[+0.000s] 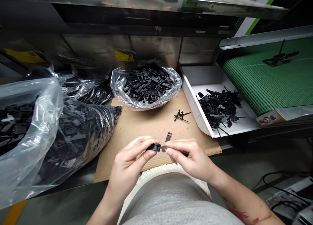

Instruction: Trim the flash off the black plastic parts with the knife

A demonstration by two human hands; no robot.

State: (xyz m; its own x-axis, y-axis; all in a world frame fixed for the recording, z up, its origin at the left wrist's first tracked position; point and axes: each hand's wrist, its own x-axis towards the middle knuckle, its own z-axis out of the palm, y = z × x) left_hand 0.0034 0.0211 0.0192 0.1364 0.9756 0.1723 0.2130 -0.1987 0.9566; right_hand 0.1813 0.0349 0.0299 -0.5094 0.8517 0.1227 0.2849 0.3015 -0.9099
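Right at the front of the bench (pixel 84 177), holding a black part (pixel 153 147) in the left hand (pixel 133 156), pinched snugly between thumb and fingers, with one end poking out toward the right, presumably to leave that end exposed. Over to the right hand (pixel 188 155): closed as well, gripping a thin flat piece (pixel 163 148) close to its tip, probably for fine control. Impossible to tell from here whether a blade or something else! Keeping both hands almost fingertip to fingertip, likely for steadiness, above the near side of the cardboard (pixel 144 124).

Just beyond the right fingertips, spotting a loose black piece (pixel 168 137), well within reach. Look further back: a clear bag (pixel 178 80), mouth up and spread wide, heaped with black parts (pixel 146 84), apparently for easy access from above. Swing right, past a little cluster of thin black sticks (pixel 181 116), to a white tray (pixel 199 117) of tangled black pieces (pixel 220 107), tucked beside the green belt (pixel 274 84), perhaps for catching drops. Far left, bulging with more black pieces, another clear bag (pixel 50 111).
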